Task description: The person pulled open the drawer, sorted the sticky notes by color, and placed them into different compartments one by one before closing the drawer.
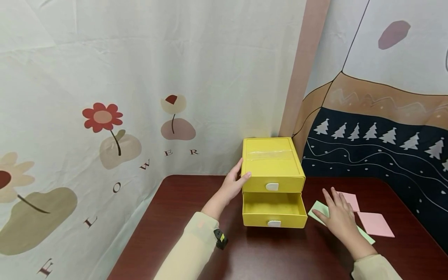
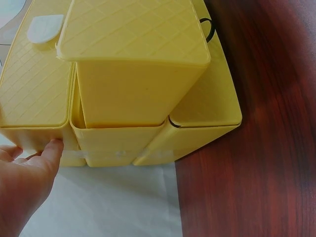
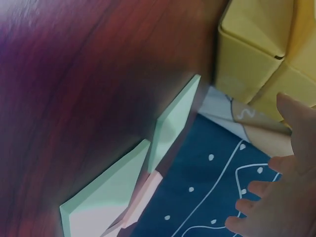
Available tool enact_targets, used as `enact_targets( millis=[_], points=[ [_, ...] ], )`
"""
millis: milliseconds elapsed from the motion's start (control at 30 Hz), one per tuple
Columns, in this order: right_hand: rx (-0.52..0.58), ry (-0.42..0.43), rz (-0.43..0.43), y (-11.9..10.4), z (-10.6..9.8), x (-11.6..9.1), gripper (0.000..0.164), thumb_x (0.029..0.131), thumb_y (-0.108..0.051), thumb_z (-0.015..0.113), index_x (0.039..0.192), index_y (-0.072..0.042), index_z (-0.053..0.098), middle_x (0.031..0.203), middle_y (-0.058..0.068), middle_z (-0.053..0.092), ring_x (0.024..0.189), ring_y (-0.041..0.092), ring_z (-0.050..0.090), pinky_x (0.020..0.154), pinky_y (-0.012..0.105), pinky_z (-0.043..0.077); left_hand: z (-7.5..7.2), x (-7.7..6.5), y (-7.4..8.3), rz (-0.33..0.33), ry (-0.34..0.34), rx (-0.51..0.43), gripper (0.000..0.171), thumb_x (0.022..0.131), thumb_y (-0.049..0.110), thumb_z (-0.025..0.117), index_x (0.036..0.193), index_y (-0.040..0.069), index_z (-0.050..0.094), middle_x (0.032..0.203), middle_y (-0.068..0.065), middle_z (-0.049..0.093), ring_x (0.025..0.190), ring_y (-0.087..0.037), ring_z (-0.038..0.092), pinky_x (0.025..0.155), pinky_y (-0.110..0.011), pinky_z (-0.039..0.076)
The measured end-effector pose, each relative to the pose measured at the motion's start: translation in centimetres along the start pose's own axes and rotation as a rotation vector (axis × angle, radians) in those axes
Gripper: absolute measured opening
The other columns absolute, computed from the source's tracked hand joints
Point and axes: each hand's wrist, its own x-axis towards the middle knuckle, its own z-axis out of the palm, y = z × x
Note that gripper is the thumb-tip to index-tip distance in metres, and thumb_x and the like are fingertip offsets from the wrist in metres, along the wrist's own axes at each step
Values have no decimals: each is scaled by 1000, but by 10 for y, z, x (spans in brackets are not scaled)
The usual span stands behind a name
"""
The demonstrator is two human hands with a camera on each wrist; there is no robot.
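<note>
A yellow two-drawer box (image 1: 269,163) stands on the table, its lower drawer (image 1: 274,220) pulled out and its upper drawer (image 1: 257,185) closed. White tabs mark both drawer fronts. My left hand (image 1: 231,184) rests against the box's left side, thumb near the front edge; the left wrist view shows the fingertips at the side by the upper drawer. Over the green sticky-note pads (image 1: 318,212) my right hand (image 1: 338,217) spreads its fingers, holding nothing visible. In the right wrist view it appears apart from a green pad (image 3: 173,126). Pink pads (image 1: 376,224) lie beside them.
The dark red-brown table (image 1: 189,202) has rounded back corners. A pale printed curtain (image 1: 224,77) hangs right behind the box, and a dark panel with white trees (image 1: 371,144) borders the table's right side. Clear tape (image 1: 269,155) crosses the box top.
</note>
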Motion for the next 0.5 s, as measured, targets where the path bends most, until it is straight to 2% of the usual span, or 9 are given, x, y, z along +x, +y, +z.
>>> enact_targets(
  millis=[233, 500],
  points=[
    [-40, -109, 27, 10, 4, 7, 83, 82, -40, 69, 144, 1, 31, 147, 33, 20, 132, 56, 15, 99, 73, 15, 0, -1, 0, -8, 3, 3, 69, 98, 24, 52, 153, 10, 12, 158, -11, 12, 145, -29, 14, 115, -46, 21],
    [-87, -222, 59, 19, 15, 15, 89, 79, -46, 70, 143, 3, 32, 145, 36, 21, 130, 59, 17, 99, 74, 17, 0, -1, 1, -17, 9, 10, 69, 98, 25, 52, 153, 13, 12, 158, -11, 12, 144, -30, 15, 115, -47, 21]
  ],
)
